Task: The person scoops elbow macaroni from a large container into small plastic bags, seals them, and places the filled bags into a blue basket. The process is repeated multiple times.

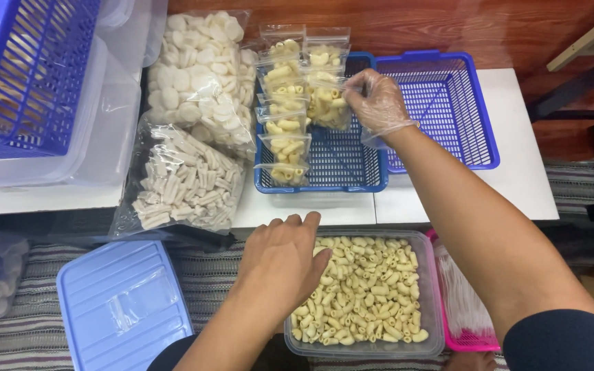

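Note:
My right hand (pixel 378 102), in a clear plastic glove, pinches a small clear bag of yellow pasta pieces (pixel 329 104) over a blue basket (pixel 342 172). Two rows of similar filled small bags (pixel 284 127) lie stacked along the basket's left side. My left hand (pixel 283 264) is bare and rests palm down on the left rim of a clear plastic tub (pixel 434 288) filled with loose yellow pasta pieces. The left hand's fingers are together and it holds nothing that I can see.
A second blue basket (pixel 448 110) stands to the right on the white table (pixel 517 178). Two large bags of white crackers (pixel 201 75) and white sticks (pixel 183 182) lie left. A blue lid (pixel 122 306), stacked tubs (pixel 56 151) and a pink basket (pixel 465 319) surround me.

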